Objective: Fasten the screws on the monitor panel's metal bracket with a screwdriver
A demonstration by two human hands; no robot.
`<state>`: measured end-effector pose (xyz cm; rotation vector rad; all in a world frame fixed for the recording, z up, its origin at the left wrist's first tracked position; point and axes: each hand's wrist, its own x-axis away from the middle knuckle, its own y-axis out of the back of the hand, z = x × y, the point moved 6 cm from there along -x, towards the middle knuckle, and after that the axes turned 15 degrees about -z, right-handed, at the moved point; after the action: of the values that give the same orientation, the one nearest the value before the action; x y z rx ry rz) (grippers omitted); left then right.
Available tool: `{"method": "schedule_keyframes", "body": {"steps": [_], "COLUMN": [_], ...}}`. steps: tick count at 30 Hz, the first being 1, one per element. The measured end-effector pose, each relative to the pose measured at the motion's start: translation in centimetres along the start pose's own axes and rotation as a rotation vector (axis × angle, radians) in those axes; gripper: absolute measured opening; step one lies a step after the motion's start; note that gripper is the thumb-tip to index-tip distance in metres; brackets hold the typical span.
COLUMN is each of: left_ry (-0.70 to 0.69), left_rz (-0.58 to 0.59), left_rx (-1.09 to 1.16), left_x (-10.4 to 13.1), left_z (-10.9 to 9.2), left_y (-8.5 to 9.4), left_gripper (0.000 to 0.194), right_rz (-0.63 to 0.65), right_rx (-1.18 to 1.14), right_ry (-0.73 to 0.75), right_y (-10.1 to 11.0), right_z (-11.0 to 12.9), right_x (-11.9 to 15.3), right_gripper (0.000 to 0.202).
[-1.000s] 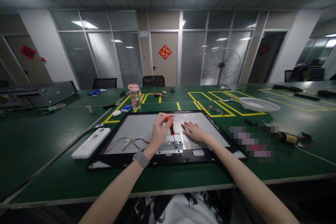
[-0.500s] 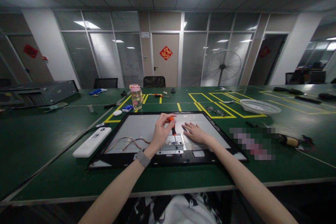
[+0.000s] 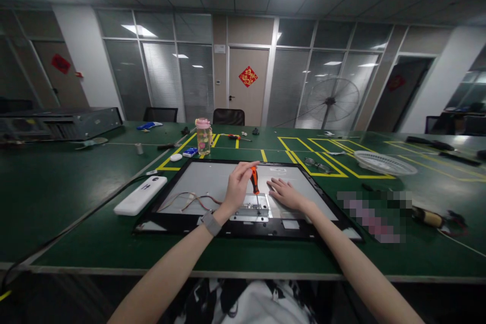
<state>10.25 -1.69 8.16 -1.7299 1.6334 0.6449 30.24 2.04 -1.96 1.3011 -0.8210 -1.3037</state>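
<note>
My left hand [image 3: 238,185], with a grey band at the wrist, is on an orange-and-black screwdriver [image 3: 254,181]. The index finger stretches over the top of the handle. The tool stands almost upright, its tip down at a metal bracket [image 3: 250,207] on the near edge of a flat display panel [image 3: 201,177]. How the thumb meets the handle is partly hidden. My right hand [image 3: 285,194] lies flat on the panel's pale back, fingers spread, just right of the bracket. Thin coloured wires [image 3: 193,196] run out from the bracket's left side.
A white power bank [image 3: 140,196] lies left of the panel, with a pink-lidded bottle [image 3: 203,136] behind it. Another screwdriver [image 3: 235,137] rests farther back. Glasses [image 3: 317,164] and a white basket [image 3: 383,163] are to the right. A large metal case [image 3: 83,124] stands at far left.
The whole view has shifted, so things sit a little farther right. My left index finger has straightened across the handle's top, and the screwdriver stands more upright. My right hand stays on the panel.
</note>
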Motion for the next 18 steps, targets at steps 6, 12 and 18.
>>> {"method": "schedule_keyframes", "body": {"steps": [6,12,18], "left_ry": [0.006,-0.034,-0.007], "left_rz": [-0.021,-0.007,0.021], "left_rx": [-0.026,-0.033,0.015], "left_x": [0.08,0.24,0.29], "left_z": [-0.36,-0.66,-0.85], "left_y": [-0.06,-0.12,-0.30], "left_gripper": [0.019,0.025,0.027], "right_rz": [0.001,0.008,-0.002], "right_rx": [0.001,0.012,0.021], "right_ry": [0.000,0.006,0.016], "right_y": [0.00,-0.04,-0.06], "right_z": [-0.04,-0.10,-0.13], "right_x": [0.02,-0.01,0.00], "right_gripper": [0.061,0.061,0.061]}}
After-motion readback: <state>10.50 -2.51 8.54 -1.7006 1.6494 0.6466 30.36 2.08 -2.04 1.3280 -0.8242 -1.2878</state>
